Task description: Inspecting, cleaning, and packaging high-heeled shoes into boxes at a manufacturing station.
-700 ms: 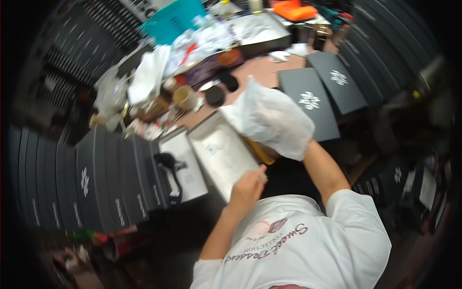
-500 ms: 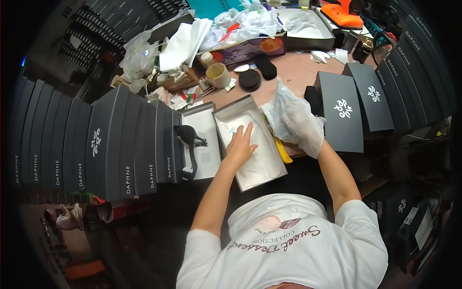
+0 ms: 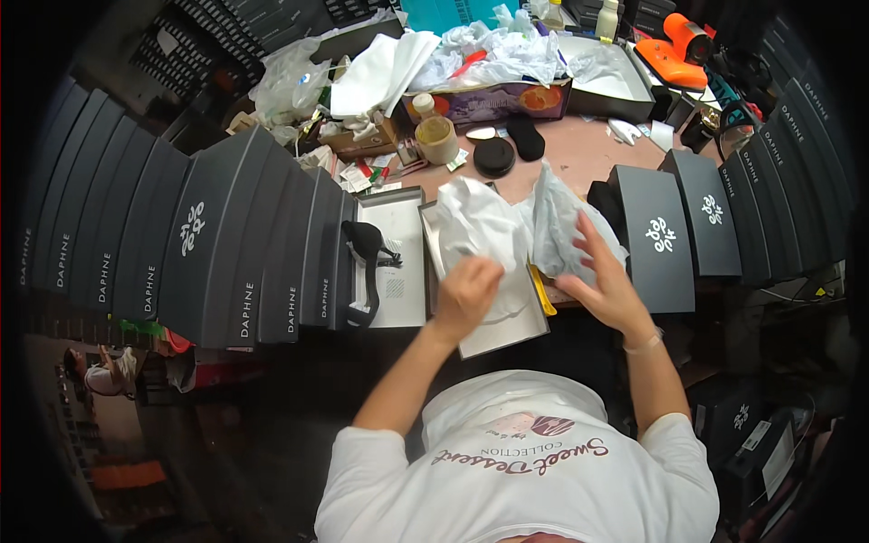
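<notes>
My left hand is closed on a white tissue sheet, which rises crumpled over an open shoebox. The sheet hides most of the box's inside. My right hand has its fingers spread, just beside a thin pale plastic bag; whether the fingertips touch the bag I cannot tell. Something yellow shows beneath the bag, along the box's right side. Left of the box, a black high-heeled sandal lies in a shallow grey box tray.
Dark grey shoeboxes stand in a row on the left, and more on the right. Behind are a jar, a round black tin, a carton of crumpled bags and an orange tool.
My left hand has closed and lifted the tissue sheet from inside the box. My right hand, covered by the plastic bag before, is now out of it with fingers spread.
</notes>
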`<state>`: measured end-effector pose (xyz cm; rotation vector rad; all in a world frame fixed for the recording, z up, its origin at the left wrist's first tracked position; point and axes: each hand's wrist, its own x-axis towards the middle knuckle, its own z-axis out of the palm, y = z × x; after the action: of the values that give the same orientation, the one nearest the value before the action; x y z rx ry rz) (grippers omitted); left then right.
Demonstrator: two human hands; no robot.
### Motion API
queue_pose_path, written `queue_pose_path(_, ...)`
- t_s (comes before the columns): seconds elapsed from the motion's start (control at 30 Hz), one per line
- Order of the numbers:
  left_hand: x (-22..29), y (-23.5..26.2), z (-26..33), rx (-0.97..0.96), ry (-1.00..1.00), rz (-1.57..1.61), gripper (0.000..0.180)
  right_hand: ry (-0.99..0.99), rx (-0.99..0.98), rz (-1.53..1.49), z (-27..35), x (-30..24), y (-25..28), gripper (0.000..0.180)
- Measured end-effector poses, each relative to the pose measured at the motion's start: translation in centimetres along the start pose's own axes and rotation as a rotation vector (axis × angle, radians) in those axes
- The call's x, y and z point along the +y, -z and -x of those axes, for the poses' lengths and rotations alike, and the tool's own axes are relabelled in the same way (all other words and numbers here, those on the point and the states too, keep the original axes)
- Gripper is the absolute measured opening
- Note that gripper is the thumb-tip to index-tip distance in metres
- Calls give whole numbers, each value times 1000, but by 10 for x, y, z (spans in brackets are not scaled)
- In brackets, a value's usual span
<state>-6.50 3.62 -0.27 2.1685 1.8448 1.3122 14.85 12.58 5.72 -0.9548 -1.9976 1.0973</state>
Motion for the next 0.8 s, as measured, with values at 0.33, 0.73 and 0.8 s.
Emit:
queue_pose_path(0.33,2,24,57,185,1158,1415,37,427,-176,67,-74,-34,-63,26)
queue_pose_path(0.73,-38,-17,26,98,994,1042,32,399,-536,138,-94,-35,-74,27)
queue_pose_path(0.8,-38,-19,29,134,1019,1088,35,196,-604,11,-91,-20,-71,29)
